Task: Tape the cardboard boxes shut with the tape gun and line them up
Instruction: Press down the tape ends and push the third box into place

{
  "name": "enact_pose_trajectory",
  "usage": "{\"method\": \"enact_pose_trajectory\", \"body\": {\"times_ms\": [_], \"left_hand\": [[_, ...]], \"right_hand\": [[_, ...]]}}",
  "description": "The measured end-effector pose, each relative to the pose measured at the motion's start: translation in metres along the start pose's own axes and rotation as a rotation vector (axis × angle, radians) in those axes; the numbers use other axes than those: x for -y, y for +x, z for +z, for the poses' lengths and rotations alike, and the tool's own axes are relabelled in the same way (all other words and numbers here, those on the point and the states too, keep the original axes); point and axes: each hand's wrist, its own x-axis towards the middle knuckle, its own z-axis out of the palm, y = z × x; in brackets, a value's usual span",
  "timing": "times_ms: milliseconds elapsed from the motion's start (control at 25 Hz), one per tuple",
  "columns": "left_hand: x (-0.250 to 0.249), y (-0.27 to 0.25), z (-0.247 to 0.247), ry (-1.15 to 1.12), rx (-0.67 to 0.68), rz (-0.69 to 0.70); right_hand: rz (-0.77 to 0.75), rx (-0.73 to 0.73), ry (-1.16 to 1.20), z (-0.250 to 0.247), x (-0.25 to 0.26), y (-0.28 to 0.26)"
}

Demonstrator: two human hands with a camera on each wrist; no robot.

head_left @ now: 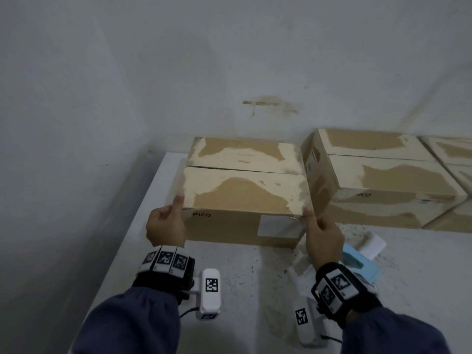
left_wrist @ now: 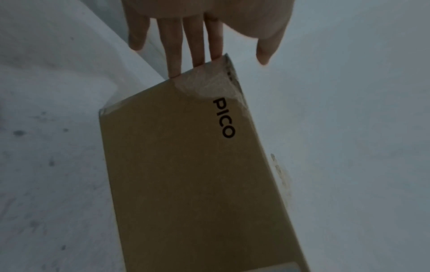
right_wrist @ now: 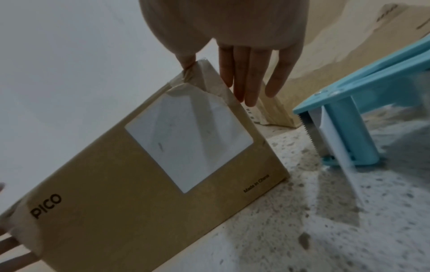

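A brown cardboard box (head_left: 240, 195) printed PICO stands on the white table (head_left: 255, 290), its two top flaps folded down with a seam between them. My left hand (head_left: 166, 226) is at the box's front left top corner, fingers (left_wrist: 174, 55) straight against the left side, thumb near the top edge. My right hand (head_left: 324, 238) is at the front right top corner; its thumb touches crumpled tape on that corner and the fingers (right_wrist: 246, 73) lie straight along the right side. The light-blue tape gun (head_left: 357, 264) lies on the table just right of my right wrist, in neither hand.
A second cardboard box (head_left: 383, 180) stands close to the right of the first, with another box (head_left: 454, 154) beyond it at the frame's edge. White walls meet in a corner behind and left. The table's left edge (head_left: 143, 213) runs near my left hand. The tape gun's serrated blade (right_wrist: 309, 134) faces the box.
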Motion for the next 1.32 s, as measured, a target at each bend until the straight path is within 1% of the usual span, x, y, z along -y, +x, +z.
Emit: {"method": "enact_pose_trajectory", "body": {"times_ms": [80,160,240,320,400,480,600,720,800,880,960,1040,1120,1200,1320], "left_hand": [[-0.003,-0.003,0.000,0.088,0.018,0.061],[0.001,-0.001,0.002,0.091,0.054,0.123],[0.008,0.001,0.006,0.085,0.125,0.147],[0.013,0.004,0.012,0.113,0.223,0.165],[0.014,0.007,0.016,0.102,0.252,0.180],[0.014,0.010,0.017,0.037,0.256,0.174],[0.011,0.014,0.015,-0.038,0.262,0.146],[0.013,0.017,0.014,-0.012,0.232,0.158],[0.010,0.023,0.011,0.011,0.236,0.173],[0.005,0.030,0.010,0.032,0.267,0.165],[0.004,0.038,0.013,0.025,0.354,0.111],[0.002,0.035,0.015,-0.052,0.429,0.033],[-0.001,0.028,0.014,-0.138,0.467,-0.017],[0.000,0.028,0.011,-0.125,0.486,-0.008],[-0.006,0.046,0.005,0.021,0.474,0.031]], "right_hand": [[-0.029,0.015,-0.055,0.003,-0.003,0.002],[-0.055,0.007,-0.103,0.006,-0.004,0.003],[-0.060,0.011,-0.121,0.007,-0.002,0.000],[-0.019,0.023,-0.098,0.008,0.001,-0.004],[0.009,0.034,-0.006,0.010,0.005,-0.005],[-0.006,0.072,0.072,0.014,0.007,-0.002],[-0.024,0.142,0.124,0.019,0.007,0.002],[-0.004,0.157,0.190,0.019,0.001,0.002],[0.007,0.154,0.239,0.012,0.005,0.005],[0.051,0.143,0.309,0.008,0.010,0.008],[0.061,0.168,0.359,0.011,0.010,0.008],[0.082,0.188,0.383,0.016,0.005,0.007],[0.113,0.194,0.392,0.017,0.004,0.009],[0.134,0.165,0.360,0.012,0.004,0.015],[0.115,0.119,0.294,0.002,0.008,0.030]]}}
